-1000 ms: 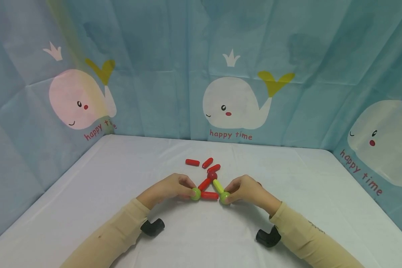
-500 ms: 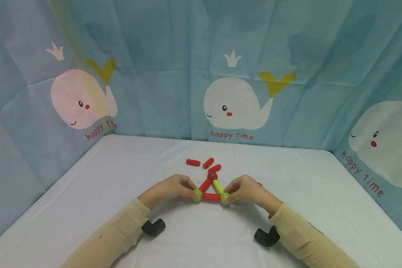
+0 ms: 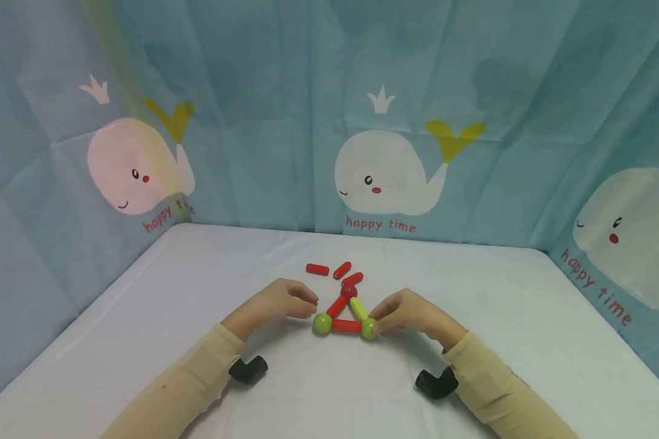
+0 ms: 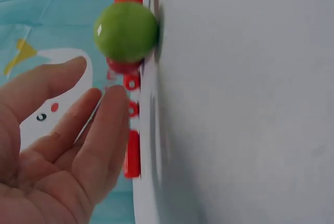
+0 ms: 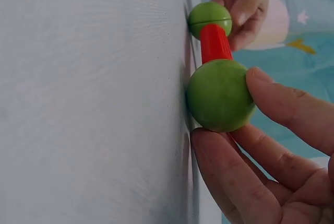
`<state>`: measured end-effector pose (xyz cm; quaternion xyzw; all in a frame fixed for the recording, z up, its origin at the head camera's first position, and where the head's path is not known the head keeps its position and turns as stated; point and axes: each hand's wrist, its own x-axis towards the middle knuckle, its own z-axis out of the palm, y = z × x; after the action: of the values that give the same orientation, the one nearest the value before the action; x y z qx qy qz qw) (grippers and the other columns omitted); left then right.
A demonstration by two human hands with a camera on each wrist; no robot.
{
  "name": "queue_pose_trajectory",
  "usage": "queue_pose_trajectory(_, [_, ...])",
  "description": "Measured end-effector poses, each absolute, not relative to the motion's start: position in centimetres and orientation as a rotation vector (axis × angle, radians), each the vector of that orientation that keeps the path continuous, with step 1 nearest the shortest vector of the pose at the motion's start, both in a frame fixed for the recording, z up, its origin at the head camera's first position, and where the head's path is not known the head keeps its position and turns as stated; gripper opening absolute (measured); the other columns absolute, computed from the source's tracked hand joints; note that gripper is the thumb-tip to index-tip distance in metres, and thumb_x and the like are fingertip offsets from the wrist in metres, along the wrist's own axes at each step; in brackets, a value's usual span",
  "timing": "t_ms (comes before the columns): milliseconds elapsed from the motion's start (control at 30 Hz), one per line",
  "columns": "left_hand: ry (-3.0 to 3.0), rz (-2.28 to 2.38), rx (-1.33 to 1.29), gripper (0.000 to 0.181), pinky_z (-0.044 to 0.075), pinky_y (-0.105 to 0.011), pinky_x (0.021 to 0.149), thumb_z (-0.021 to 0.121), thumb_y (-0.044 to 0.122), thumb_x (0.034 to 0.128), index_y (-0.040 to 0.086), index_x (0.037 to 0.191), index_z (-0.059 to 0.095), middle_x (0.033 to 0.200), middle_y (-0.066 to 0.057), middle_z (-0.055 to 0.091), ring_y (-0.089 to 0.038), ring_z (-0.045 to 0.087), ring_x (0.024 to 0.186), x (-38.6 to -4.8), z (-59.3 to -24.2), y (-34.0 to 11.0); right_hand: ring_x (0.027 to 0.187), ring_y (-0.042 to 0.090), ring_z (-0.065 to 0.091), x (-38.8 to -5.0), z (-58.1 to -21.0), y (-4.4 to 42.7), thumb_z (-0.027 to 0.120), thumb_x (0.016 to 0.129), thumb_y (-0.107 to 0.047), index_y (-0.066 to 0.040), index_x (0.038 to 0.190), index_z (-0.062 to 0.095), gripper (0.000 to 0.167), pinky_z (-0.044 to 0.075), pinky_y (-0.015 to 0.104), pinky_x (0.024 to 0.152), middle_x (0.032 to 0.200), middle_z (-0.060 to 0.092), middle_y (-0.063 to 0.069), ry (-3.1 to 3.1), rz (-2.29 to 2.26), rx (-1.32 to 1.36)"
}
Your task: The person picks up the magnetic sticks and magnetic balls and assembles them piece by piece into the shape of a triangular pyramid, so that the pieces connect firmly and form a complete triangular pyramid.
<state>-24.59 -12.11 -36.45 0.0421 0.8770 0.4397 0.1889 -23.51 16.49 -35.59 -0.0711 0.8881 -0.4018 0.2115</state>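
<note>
A triangle lies on the table, built of two green balls, a dark red ball point(image 3: 349, 292), two red rods and a yellow-green rod point(image 3: 359, 308). One red rod point(image 3: 346, 326) joins the green balls; the other red rod point(image 3: 337, 306) slants up to the dark red ball. My left hand point(image 3: 277, 306) is off the left green ball point(image 3: 322, 324), just beside it; in the left wrist view its fingers point(image 4: 107, 130) are apart from the ball and hold nothing. With thumb and fingertips, my right hand point(image 3: 412, 315) pinches the right green ball point(image 5: 222, 96).
Several loose red rods lie behind the triangle, such as the red rod point(image 3: 317, 269) at the left. The closest loose rod point(image 3: 352, 279) is right by the dark red ball. A white cloth covers the table point(image 3: 329, 390); a blue whale-print curtain point(image 3: 252, 122) hangs behind.
My left hand has let go of the left green ball and drawn back up and left. The bottom red rod now meets the right green ball, where a gap showed. The right hand keeps its ball.
</note>
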Motion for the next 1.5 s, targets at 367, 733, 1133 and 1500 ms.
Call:
queue_pose_trajectory(367, [2.582, 1.344, 0.071, 0.033, 0.048, -0.044, 0.102, 0.07, 0.026, 0.0903, 0.013, 0.12, 0.069, 0.121, -0.006, 0.069, -0.023, 0.06, 0.112, -29.0, -35.9, -13.9, 0.078, 0.013, 0.066, -23.3, -35.7, 16.8, 0.082, 0.08, -0.021, -0.009, 0.104, 0.078, 0.027, 0.057, 0.03, 0.077, 0.096, 0.076, 0.001, 2.425, -1.172, -0.261])
queue_pose_trajectory(733, [2.691, 1.282, 0.086, 0.034, 0.048, -0.046, 0.103, 0.071, 0.027, 0.09, 0.013, 0.121, 0.069, 0.125, -0.006, 0.068, -0.026, 0.059, 0.116, -32.1, -35.3, -12.8, 0.078, 0.012, 0.067, -23.3, -35.7, 16.7, 0.081, 0.082, -0.019, -0.006, 0.106, 0.077, 0.028, 0.058, 0.029, 0.077, 0.098, 0.076, 0.002, 2.409, -1.189, -0.286])
queue_pose_trajectory(1133, [2.685, 1.211, 0.043, 0.037, 0.045, -0.051, 0.107, 0.073, 0.027, 0.0888, 0.014, 0.123, 0.067, 0.129, -0.007, 0.065, -0.029, 0.057, 0.122, -34.3, -36.1, -12.6, 0.076, 0.012, 0.066, -23.3, -35.9, 16.6, 0.081, 0.081, -0.019, -0.006, 0.106, 0.077, 0.028, 0.058, 0.029, 0.076, 0.097, 0.076, 0.002, 2.403, -1.197, -0.287])
queue_pose_trajectory(1500, [2.634, 1.186, -0.007, 0.033, 0.05, -0.044, 0.103, 0.076, 0.024, 0.0864, 0.014, 0.117, 0.071, 0.12, -0.007, 0.068, -0.026, 0.059, 0.113, -35.1, -36.5, -11.9, 0.076, 0.012, 0.066, -23.3, -35.7, 16.7, 0.081, 0.081, -0.019, -0.008, 0.106, 0.077, 0.027, 0.058, 0.029, 0.077, 0.096, 0.076, 0.001, 2.425, -1.176, -0.267])
